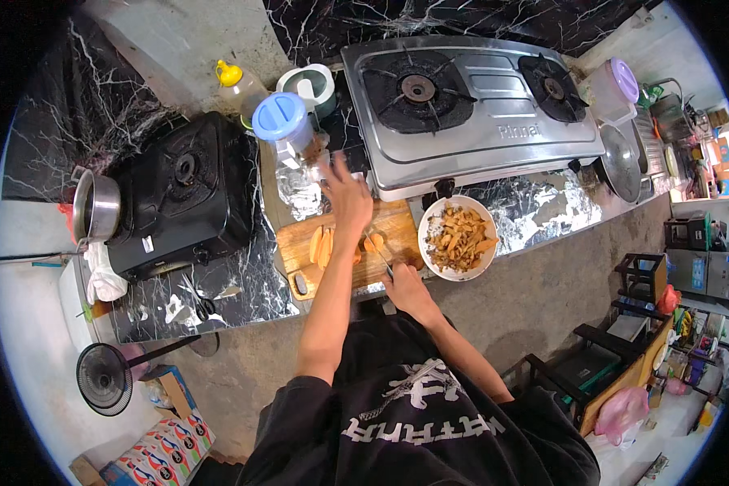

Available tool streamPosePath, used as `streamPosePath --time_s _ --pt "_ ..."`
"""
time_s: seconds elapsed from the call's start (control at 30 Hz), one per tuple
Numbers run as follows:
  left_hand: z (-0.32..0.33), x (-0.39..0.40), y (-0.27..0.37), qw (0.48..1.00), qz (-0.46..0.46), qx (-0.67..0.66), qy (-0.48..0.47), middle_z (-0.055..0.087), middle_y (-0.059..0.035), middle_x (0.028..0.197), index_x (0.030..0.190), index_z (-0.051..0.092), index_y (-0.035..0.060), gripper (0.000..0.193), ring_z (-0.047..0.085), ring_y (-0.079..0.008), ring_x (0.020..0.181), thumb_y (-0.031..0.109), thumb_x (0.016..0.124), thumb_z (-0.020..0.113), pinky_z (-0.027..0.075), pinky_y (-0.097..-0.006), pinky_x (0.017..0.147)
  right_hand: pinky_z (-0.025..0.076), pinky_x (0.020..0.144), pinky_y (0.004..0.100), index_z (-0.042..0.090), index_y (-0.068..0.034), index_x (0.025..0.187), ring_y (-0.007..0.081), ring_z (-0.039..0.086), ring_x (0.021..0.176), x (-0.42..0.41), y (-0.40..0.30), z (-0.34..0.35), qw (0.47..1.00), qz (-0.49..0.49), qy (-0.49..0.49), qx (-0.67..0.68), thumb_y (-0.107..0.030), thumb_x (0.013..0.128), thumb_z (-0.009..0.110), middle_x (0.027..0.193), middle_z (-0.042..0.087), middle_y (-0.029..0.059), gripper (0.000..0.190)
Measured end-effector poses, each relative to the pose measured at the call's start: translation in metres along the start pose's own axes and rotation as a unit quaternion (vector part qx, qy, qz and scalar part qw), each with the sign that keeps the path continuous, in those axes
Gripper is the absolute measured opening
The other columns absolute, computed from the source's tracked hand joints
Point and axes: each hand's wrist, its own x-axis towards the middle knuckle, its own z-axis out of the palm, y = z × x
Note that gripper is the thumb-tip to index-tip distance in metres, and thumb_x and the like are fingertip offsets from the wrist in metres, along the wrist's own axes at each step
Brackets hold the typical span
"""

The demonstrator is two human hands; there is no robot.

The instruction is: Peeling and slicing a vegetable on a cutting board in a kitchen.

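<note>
A wooden cutting board (404,225) lies at the counter's front edge, with orange slices (319,244) of what looks like sausage or root vegetable on its left part. My right hand (408,288) grips a knife (378,248) by the handle at the board's front edge, the blade beside a cut orange piece (373,243). My left hand (347,194), blurred and with fingers spread, is over the board's back edge, near a blue-lidded plastic container (281,118). No object shows in it. A white bowl (422,234) of orange-brown pieces (462,237) stands right of the board.
Behind the board stands a steel two-burner gas stove (498,143). A black single-burner stove (179,182) and a metal pot (100,206) are at left, with scissors (203,307) near the front edge. A yellow-capped bottle (243,88) stands at the back; a pan (619,164) is at right.
</note>
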Motion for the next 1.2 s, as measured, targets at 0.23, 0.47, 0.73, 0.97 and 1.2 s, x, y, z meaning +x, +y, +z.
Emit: streamPosePath --time_s 0.23,0.47,0.73,0.97,1.2 --pt "-0.009 0.015 0.008 0.993 0.08 0.014 0.091 0.013 -0.0297 0.146 0.14 0.018 0.0004 0.06 0.011 -0.0465 0.137 0.009 0.088 0.046 0.009 -0.061 0.108 0.044 0.077 0.0545 0.052 0.008 0.095 0.0503 0.054 0.088 0.004 0.008 0.004 1.0 0.007 0.0 -0.002 -0.019 0.086 0.057 0.087 0.058 0.0342 0.029" --pt "0.0 0.004 -0.003 0.995 0.093 0.038 0.02 0.012 -0.029 0.147 0.14 0.021 -0.0003 0.06 0.01 -0.0446 0.138 0.007 0.086 0.047 0.007 -0.0608 0.108 0.044 0.077 0.0542 0.052 0.007 0.094 0.0501 0.054 0.087 0.003 0.012 0.011 1.0 -0.007 0.004 -0.015 -0.02 0.086 0.057 0.087 0.058 0.0334 0.029" --pt "-0.01 0.009 0.004 0.992 0.099 -0.002 0.083 0.018 -0.0289 0.145 0.14 0.022 0.0005 0.058 0.01 -0.0438 0.138 0.009 0.088 0.045 0.005 -0.0603 0.109 0.042 0.08 0.0522 0.052 0.008 0.096 0.0475 0.052 0.093 0.003 0.012 0.009 1.0 0.022 -0.01 -0.008 -0.016 0.084 0.06 0.092 0.058 0.0307 0.028" --pt "0.002 0.01 -0.007 0.987 0.149 0.064 0.002 0.016 -0.0277 0.146 0.138 0.025 -0.0001 0.055 0.013 -0.0411 0.138 0.009 0.089 0.046 0.006 -0.0611 0.108 0.044 0.079 0.0535 0.053 0.007 0.094 0.0504 0.052 0.092 0.004 0.01 0.01 1.0 0.01 -0.004 -0.01 -0.021 0.087 0.058 0.093 0.056 0.0339 0.03" --pt "-0.013 0.014 0.011 0.989 0.115 0.042 0.089 0.013 -0.03 0.146 0.138 0.023 -0.0026 0.055 0.011 -0.0443 0.138 0.013 0.09 0.045 0.003 -0.0588 0.109 0.043 0.079 0.0535 0.052 0.007 0.097 0.0493 0.053 0.093 0.0 0.008 0.008 0.999 0.045 -0.003 0.003 -0.018 0.086 0.058 0.092 0.057 0.0325 0.028"
